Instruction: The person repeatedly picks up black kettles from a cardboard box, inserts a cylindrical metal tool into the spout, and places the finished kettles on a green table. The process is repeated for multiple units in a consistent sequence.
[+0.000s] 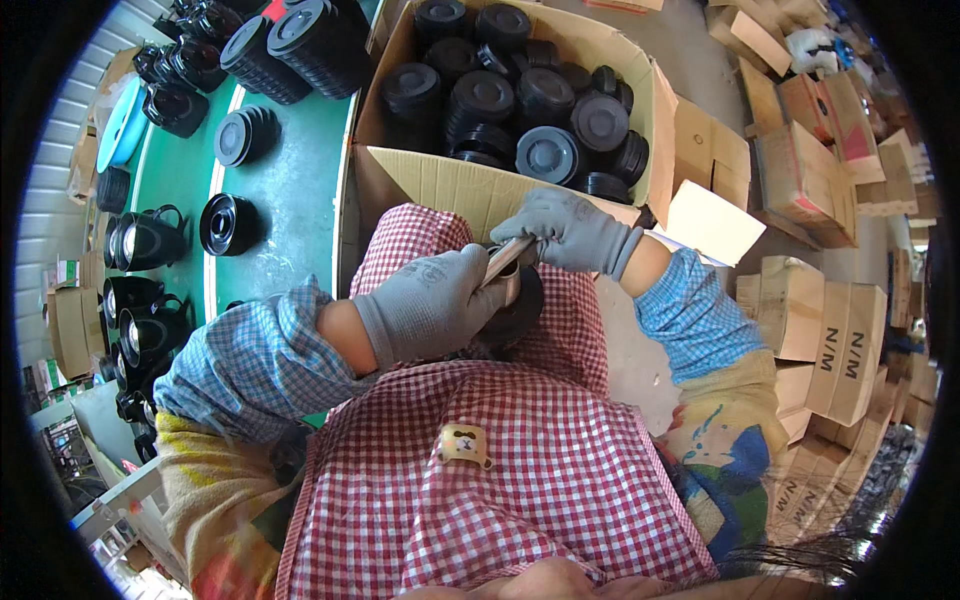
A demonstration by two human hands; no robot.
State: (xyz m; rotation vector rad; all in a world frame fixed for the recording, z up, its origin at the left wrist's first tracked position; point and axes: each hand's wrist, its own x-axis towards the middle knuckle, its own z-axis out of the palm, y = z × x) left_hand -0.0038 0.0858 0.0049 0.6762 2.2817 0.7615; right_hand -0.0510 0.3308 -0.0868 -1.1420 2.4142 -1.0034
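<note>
In front of my apron, my gloved left hand (428,305) is closed around a black rounded piece (520,305) with a shiny, pale edge. Its exact kind is hard to make out, as fingers cover part of it. A flat, pale strip (506,260) lies across its top, between my two hands. The gloved right hand (572,232) pinches the strip's far end with bent fingers. Both gloves are grey. Close ahead of the right hand is the wall of an open cardboard box (440,180) holding many black round lids (548,155).
On the green table (290,170) at left stand stacked black lids (318,45), a shorter stack (240,137), a black ring-shaped part (228,224) and several black mugs (150,240). Closed cartons (845,350) line the right side. A loose cardboard sheet (715,222) sits beside the box.
</note>
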